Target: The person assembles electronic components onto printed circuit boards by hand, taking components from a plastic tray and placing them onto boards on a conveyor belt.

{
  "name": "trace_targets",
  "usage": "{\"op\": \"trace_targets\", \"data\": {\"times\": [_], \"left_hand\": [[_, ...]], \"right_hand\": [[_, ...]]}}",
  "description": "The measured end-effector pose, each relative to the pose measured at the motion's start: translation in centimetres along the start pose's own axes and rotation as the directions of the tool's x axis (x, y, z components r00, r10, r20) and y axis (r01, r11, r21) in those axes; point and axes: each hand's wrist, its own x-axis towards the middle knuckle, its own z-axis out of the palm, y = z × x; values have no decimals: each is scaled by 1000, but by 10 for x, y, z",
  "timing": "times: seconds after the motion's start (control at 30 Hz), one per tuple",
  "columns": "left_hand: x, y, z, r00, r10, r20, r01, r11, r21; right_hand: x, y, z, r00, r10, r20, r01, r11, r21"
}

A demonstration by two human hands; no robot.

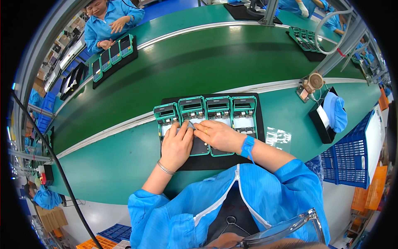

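Observation:
Four green-framed handheld terminals with open housings lie in a row on a black mat [260, 120] before me. My left hand [177, 145] and my right hand [222, 135] meet over the second terminal from the left [192, 104]. Between their fingertips shows a small flat grey piece [191, 124]; its full shape is hidden. Both hands have their fingers closed around its edges, low over the open housing. The left forearm passes below the leftmost terminal [165, 111]. My right wrist crosses the lower part of the third terminal [218, 103] and the rightmost terminal [243, 108].
A green belt [248, 54] runs beyond my bench. Across it a co-worker [110, 25] sits by several upright terminals [115, 54]. To my right stand a small fan [315, 81], a black box [325, 120] with a blue cap [335, 112], and a blue crate [346, 155].

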Motion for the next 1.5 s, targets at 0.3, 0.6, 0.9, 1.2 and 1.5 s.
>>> {"op": "trace_targets", "data": {"times": [0.3,0.6,0.9,1.2,1.5], "left_hand": [[-6,6,-1,1000,-17,-15,17,999,-29],[43,114,23,879,475,-42,-444,782,-437],[64,174,90,746,666,10,-627,706,-329],[63,171,90,741,670,34,-639,721,-270],[48,110,38,827,535,-171,-557,740,-377]], "right_hand": [[-89,1,-111,945,317,-77,-318,948,9],[-200,-44,-148,747,643,-167,-654,756,-18],[-226,-49,-143,750,632,-193,-646,763,-12],[-225,-45,-142,799,588,-130,-600,793,-101],[-123,-27,-120,912,373,-168,-378,926,3]]}}
